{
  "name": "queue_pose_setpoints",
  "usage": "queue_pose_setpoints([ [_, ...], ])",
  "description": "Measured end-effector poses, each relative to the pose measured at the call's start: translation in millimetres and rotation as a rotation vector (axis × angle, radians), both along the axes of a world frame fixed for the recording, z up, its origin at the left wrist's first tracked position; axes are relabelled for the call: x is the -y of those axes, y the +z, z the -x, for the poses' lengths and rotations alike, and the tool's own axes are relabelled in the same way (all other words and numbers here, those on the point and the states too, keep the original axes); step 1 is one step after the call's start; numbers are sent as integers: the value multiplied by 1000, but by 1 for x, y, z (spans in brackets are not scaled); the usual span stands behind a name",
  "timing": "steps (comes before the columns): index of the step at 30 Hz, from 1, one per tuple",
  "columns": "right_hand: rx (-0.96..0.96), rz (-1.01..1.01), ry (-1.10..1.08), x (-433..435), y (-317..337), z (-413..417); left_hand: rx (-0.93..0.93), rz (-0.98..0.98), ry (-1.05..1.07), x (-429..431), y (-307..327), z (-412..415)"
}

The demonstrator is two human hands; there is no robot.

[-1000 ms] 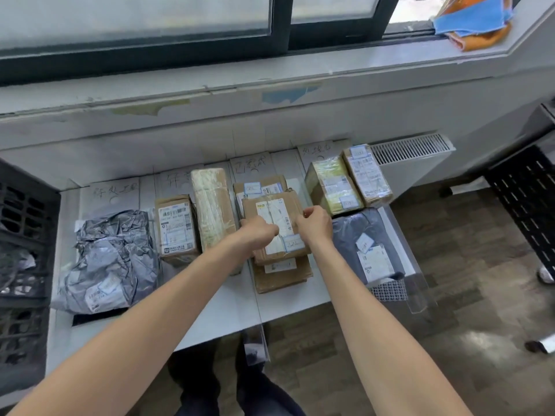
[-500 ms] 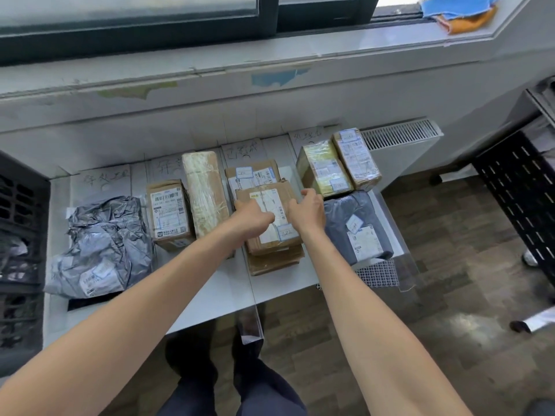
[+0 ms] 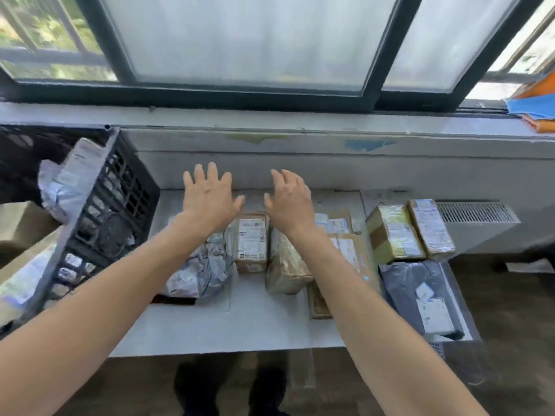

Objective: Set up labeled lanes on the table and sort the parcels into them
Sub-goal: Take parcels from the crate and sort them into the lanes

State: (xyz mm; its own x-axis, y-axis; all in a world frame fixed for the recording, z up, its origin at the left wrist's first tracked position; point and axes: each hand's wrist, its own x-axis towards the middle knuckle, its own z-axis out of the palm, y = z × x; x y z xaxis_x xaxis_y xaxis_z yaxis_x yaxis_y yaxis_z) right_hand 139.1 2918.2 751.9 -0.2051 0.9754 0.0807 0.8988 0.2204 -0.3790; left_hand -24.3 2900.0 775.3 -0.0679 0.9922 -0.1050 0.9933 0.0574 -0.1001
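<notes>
A dark-framed window (image 3: 240,40) with frosted panes is seen above a pale sill. Below it a white table (image 3: 240,325) is laid with parcels in rows running front to back. At the table's left end a black plastic crate (image 3: 120,211) is tilted, with more bagged parcels seen inside it.

A dark grey mailer bag (image 3: 420,292) is laid at the right front. A crumpled silver bag (image 3: 204,271) is placed at the left, just beside the crate. A long tape-wrapped box (image 3: 285,265) is set near the middle, and flat cardboard parcels (image 3: 357,250) are stacked to its right. Two yellowish taped boxes (image 3: 393,232) are set side by side at the right rear. A small labelled carton (image 3: 250,241) is set between the silver bag and the long box.

The left hand (image 3: 207,196) is held palm down above the rear of the table, fingers spread, nothing gripped. The right hand (image 3: 289,199) is held beside it, fingers loosely bent and apart, likewise holding nothing. Handwritten paper sheets at the rear edge are too blurred to be read.
</notes>
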Motion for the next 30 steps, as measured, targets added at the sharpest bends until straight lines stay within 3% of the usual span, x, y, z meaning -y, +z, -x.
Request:
queue_pose_setpoints([
  [11, 93, -114, 459, 21, 55, 293, -44, -82, 456, 81, 49, 280],
  [15, 182, -160, 573, 41, 52, 380, 42, -9, 589, 117, 43, 360],
  [17, 210, -129, 629, 48, 43, 412, 96, 117, 641, 130, 31, 390],
  [20, 261, -1, 664, 54, 19, 447, 172, 327, 708, 137, 3, 420],
  [30, 634, 626, 555, 52, -61, 476, 533, 650, 873, 143, -76, 456],
])
